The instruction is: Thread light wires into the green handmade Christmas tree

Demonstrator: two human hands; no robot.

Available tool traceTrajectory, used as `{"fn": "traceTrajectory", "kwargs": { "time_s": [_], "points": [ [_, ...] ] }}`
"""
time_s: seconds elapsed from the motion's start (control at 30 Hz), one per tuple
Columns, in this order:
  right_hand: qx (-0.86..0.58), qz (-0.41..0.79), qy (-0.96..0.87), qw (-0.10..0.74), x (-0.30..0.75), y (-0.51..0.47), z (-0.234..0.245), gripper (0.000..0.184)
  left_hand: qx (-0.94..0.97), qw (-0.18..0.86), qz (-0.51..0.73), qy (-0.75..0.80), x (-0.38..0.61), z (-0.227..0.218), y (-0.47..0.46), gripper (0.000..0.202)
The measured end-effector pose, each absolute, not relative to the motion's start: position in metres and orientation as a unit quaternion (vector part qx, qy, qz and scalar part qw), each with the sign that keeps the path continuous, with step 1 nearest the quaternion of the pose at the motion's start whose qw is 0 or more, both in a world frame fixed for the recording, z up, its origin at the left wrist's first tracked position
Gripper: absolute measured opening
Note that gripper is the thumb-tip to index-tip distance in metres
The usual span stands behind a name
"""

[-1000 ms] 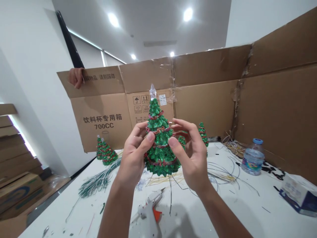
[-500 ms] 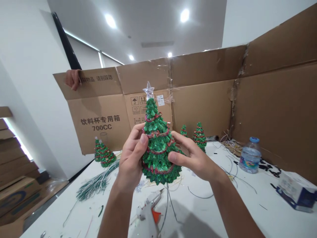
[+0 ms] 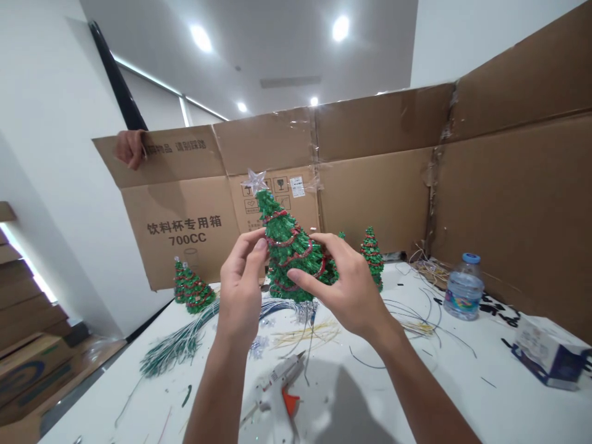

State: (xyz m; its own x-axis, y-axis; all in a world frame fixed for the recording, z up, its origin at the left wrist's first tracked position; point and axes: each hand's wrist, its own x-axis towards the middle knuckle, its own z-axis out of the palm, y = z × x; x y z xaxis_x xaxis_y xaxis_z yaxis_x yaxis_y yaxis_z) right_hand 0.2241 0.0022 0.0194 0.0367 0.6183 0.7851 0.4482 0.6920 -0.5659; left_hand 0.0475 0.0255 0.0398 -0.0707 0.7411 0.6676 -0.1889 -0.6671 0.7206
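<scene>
A small green tinsel Christmas tree (image 3: pixel 289 237) leans to the left between my two hands, above the table. Red garland winds around it, and a clear star (image 3: pixel 257 180) tops it. My left hand (image 3: pixel 241 274) holds its left side, thumb near the edge. On the other side, my right hand (image 3: pixel 340 277) has its thumb across the front of the lower branches, the fingers round the right edge. Thin wires (image 3: pixel 309 339) hang below the tree's base. Under it on the table lies a white glue gun (image 3: pixel 279 394) with an orange trigger.
More small trees (image 3: pixel 197 288) stand back left and a tree (image 3: pixel 371 256) back right. Bundled green wires (image 3: pixel 178 345) lie left. A water bottle (image 3: pixel 464 287) and a box (image 3: pixel 550 351) sit right. Behind a cardboard wall (image 3: pixel 379 185), another person's hand (image 3: pixel 130 148) grips its top.
The tree has turned and tipped, its star moving left and down while its base rose away from me. My right hand has shifted slightly left along it.
</scene>
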Motion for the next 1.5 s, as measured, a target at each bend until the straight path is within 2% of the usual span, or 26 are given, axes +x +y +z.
{"fn": "traceTrajectory", "kwargs": {
  "time_s": [0.17, 0.33, 0.5, 0.63, 0.7, 0.87, 0.97, 1.13, 1.27, 1.5],
  "points": [
    [-0.396, -0.028, -0.697, 0.598, 0.214, 0.006, 0.013, 0.052, 0.593, 0.336, 0.697, 0.225, 0.05, 0.035, 0.028, 0.033],
    [-0.388, 0.019, -0.697, 0.603, 0.207, 0.004, 0.012, 0.06, 0.588, 0.328, 0.711, 0.201, 0.049, 0.033, 0.031, 0.034],
    [-0.309, 0.197, -0.72, 0.589, 0.221, 0.013, 0.009, 0.076, 0.608, 0.362, 0.684, 0.18, 0.036, 0.039, 0.027, 0.034],
    [-0.157, 0.429, -0.731, 0.506, 0.234, 0.019, 0.006, 0.079, 0.622, 0.404, 0.655, 0.145, 0.035, 0.041, 0.021, 0.034],
    [-0.126, 0.475, -0.727, 0.48, 0.235, 0.018, 0.006, 0.084, 0.631, 0.405, 0.647, 0.139, 0.037, 0.041, 0.018, 0.033],
    [-0.151, 0.477, -0.713, 0.491, 0.23, 0.009, 0.013, 0.089, 0.619, 0.437, 0.636, 0.146, 0.041, 0.04, 0.014, 0.038],
    [-0.185, 0.434, -0.715, 0.517, 0.227, 0.007, 0.016, 0.089, 0.609, 0.456, 0.632, 0.149, 0.043, 0.039, 0.015, 0.039],
    [-0.248, 0.343, -0.711, 0.561, 0.224, 0.007, 0.015, 0.08, 0.618, 0.389, 0.659, 0.18, 0.044, 0.039, 0.021, 0.038],
    [-0.278, 0.295, -0.692, 0.597, 0.22, 0.005, 0.013, 0.084, 0.635, 0.324, 0.663, 0.227, 0.048, 0.038, 0.02, 0.04],
    [-0.297, 0.281, -0.659, 0.632, 0.203, -0.002, 0.016, 0.079, 0.6, 0.326, 0.701, 0.204, 0.071, 0.044, 0.011, 0.031]
  ]
}}
